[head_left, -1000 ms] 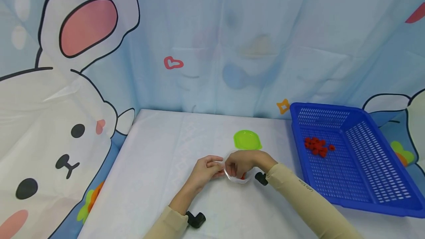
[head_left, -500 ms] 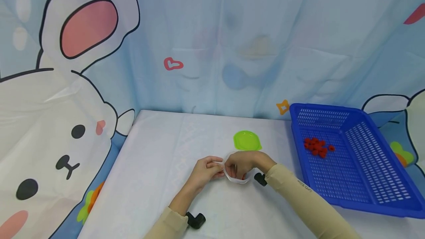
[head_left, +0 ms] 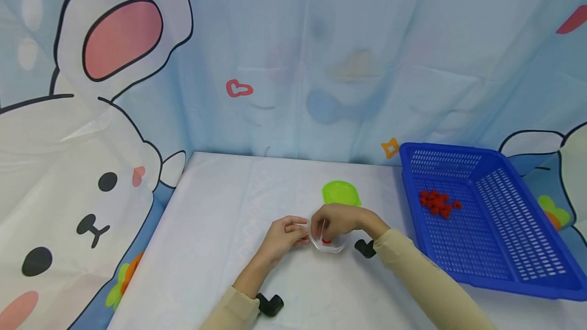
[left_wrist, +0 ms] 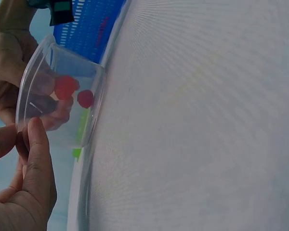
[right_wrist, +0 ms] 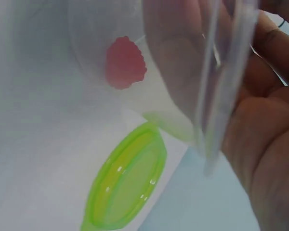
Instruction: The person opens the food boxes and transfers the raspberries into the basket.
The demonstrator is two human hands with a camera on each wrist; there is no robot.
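Note:
A clear plastic tub (head_left: 331,246) stands on the white table. My left hand (head_left: 283,238) pinches its rim from the left, thumb on one side and fingers on the other. My right hand (head_left: 337,219) reaches over the rim into the tub. Through the wall, the left wrist view shows a red raspberry (left_wrist: 64,87) between its thumb and fingers. Another raspberry (left_wrist: 85,98) lies apart, low in the tub. In the right wrist view a single bumpy raspberry (right_wrist: 125,62) appears through the plastic; the right fingertips are partly hidden there.
Just behind the tub lies a green lid (head_left: 341,193). To the right is a blue slotted basket (head_left: 486,248) with several red raspberries (head_left: 437,203) grouped at its left. A printed curtain (head_left: 284,65) hangs along the table's far edge.
My right hand has risen slightly within the tub, and its wrist has shifted a little right. A red raspberry now shows below its fingers. The left hand stays put on the rim.

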